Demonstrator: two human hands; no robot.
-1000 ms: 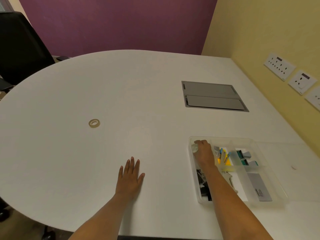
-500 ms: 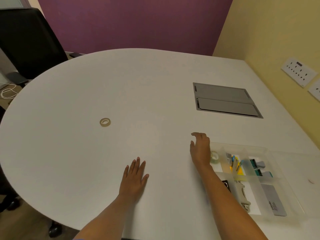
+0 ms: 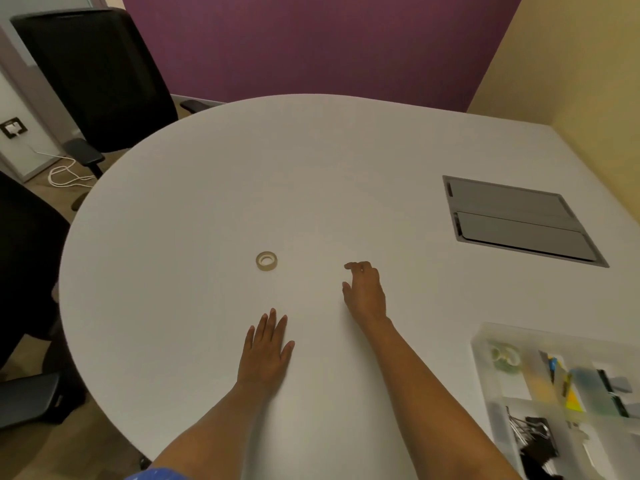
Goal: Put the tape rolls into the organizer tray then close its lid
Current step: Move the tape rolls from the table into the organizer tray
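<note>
The fingers [image 3: 356, 268] of the right hand [image 3: 367, 294] are loosely curled and spread apart, with nothing between them; the hand hangs above the desk [image 3: 311, 174], to the right of the tape roll [image 3: 266, 261] and apart from it. The left hand [image 3: 266, 351] lies flat, palm down, on the desk nearer the person than the tape roll, its fingers [image 3: 272, 322] stretched out and close together, gripping nothing.

The tape roll is a small beige ring lying flat on the bare desk, alone, with open surface all round it and nothing between it and the right hand. Well to the right of the tape roll and closer to the person sits the clear organizer tray [image 3: 481, 365] at the desk's edge, uncovered. Its compartments are blurred; one at the corner nearest the tape roll seems to hold a pale greenish roll [image 3: 505, 358], and others hold black binder clips [image 3: 533, 431] and coloured stationery that I cannot make out clearly. Far to the right of the tape roll and farther away, a grey cable hatch [image 3: 519, 220] is set flush into the desk. To the tape roll's left, beyond the desk rim, stands a black office chair [image 3: 100, 74].
</note>
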